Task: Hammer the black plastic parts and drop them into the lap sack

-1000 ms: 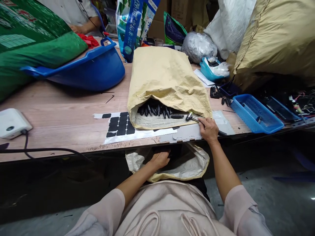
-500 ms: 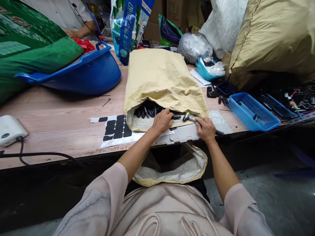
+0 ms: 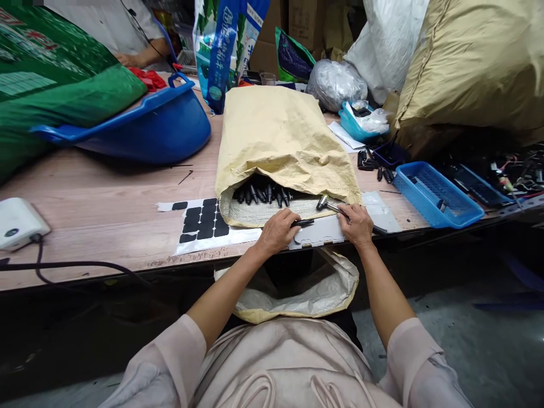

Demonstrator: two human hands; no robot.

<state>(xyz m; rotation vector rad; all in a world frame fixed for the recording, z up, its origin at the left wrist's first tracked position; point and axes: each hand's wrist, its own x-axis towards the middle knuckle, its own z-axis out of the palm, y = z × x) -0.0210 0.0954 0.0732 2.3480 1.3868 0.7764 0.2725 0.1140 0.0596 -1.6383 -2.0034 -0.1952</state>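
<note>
My left hand (image 3: 278,229) is closed on a slim black pen-like piece (image 3: 304,222), which points right over the grey board (image 3: 321,233) at the table edge. My right hand (image 3: 356,224) grips the handle of a small hammer (image 3: 326,204), its metal head raised to the left by the sack's mouth. In front of both hands lies a pale yellow woven sack (image 3: 276,124), its opening facing me. Several black pointed pieces (image 3: 259,192) rest inside that opening. Below the table edge, a second sack (image 3: 297,306) hangs open at my lap.
A blue basin (image 3: 140,127) tilts on the left beside a green sack (image 3: 51,96). Blue baskets (image 3: 437,195) and small black parts lie to the right. A sheet of black stickers (image 3: 204,221) is by the edge. Across the table, a person's hand (image 3: 131,59) shows.
My left hand has drawn back from the sack's mouth toward the table edge, bringing the black piece with it. The hammer in my right hand stays almost in place.
</note>
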